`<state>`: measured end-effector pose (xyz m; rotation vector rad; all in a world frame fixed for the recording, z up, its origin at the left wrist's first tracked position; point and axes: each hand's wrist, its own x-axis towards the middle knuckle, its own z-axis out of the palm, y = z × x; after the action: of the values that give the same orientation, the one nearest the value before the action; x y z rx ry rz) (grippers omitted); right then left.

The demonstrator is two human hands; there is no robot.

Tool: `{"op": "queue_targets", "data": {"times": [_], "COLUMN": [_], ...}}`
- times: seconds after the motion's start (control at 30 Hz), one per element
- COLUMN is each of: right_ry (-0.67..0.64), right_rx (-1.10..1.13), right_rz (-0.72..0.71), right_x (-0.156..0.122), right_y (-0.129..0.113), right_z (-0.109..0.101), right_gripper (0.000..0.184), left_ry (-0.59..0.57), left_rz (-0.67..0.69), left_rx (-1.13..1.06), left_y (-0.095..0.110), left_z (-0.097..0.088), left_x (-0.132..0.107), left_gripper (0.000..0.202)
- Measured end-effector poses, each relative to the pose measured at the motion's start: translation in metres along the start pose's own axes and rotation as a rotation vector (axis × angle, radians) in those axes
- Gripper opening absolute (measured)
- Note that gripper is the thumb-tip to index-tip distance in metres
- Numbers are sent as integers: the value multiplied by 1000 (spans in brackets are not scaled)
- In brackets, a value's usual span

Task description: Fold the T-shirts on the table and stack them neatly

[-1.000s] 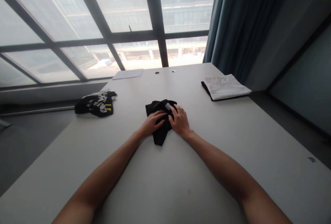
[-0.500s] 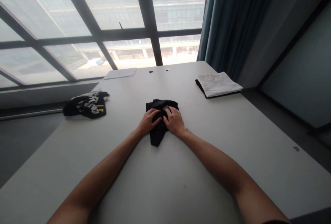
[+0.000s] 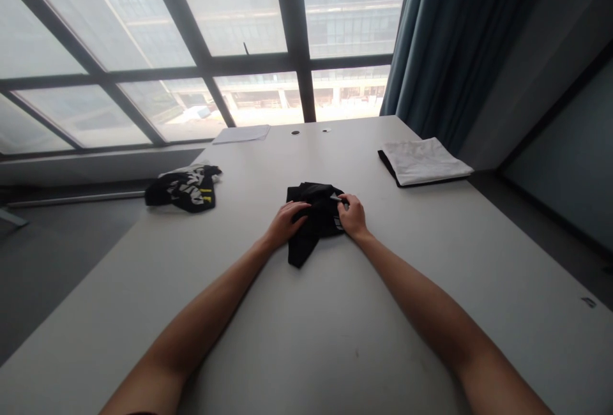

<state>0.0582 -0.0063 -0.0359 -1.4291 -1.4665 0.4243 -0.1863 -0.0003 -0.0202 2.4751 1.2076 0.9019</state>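
Observation:
A crumpled black garment lies mid-table, with a narrow flap pointing toward me. White marks and a small grey patch show near its right side. My left hand rests on the garment's left part, fingers stretched over the fabric and thumb apart. At the right edge, my right hand has its fingers curled around the cloth by the grey patch. The exact garment type cannot be made out, as it is bunched up and partly under my hands.
On the left edge of the white table lies a crumpled black-and-white cloth with yellow marks. A folded white and black cloth sits at the right. Papers lie at the back, near the window and the blue curtain.
My right hand has moved right, away from the left hand, and the garment is spread wider with white marks now showing. The view has shifted slightly left.

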Motion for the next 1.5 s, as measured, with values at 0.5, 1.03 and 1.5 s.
{"op": "queue_targets", "data": {"times": [0.5, 1.03, 1.5], "right_ry": [67, 54, 112], "right_rx": [106, 24, 60], "right_rz": [-3, 125, 115], "right_x": [-2, -6, -7], "right_y": [4, 0, 2], "right_z": [-1, -1, -3], "right_gripper": [52, 33, 43], "left_ry": [284, 389, 649], "left_rz": [-176, -350, -709], "left_rx": [-49, 96, -88], "left_y": [-6, -38, -75], "left_z": [-14, -17, -34], "left_x": [-1, -1, -2], "left_gripper": [33, 23, 33]}}
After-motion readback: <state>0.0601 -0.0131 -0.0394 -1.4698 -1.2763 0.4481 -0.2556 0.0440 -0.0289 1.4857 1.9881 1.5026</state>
